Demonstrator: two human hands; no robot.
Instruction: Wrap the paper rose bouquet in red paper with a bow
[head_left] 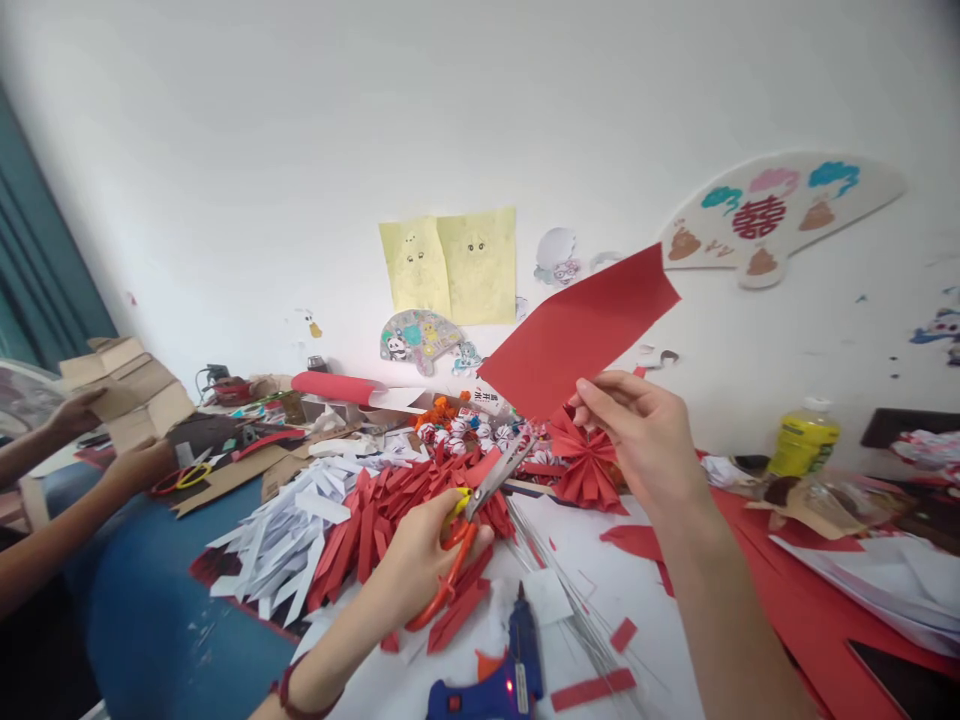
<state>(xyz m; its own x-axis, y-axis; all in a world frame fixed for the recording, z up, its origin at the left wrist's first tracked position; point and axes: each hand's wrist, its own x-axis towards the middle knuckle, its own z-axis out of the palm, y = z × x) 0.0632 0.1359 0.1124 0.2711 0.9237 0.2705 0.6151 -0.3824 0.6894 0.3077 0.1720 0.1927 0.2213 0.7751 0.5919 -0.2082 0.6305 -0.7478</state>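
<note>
left hand (421, 558) partly covers scissors (472, 508) | glue gun (523, 655) cropped below

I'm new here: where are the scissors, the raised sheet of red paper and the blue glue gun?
Scissors (487, 491): head view, on the metal blades near the pivot.
Red paper (574, 342): head view, middle of the raised sheet.
Glue gun (526, 640): head view, on its blue body.
</note>
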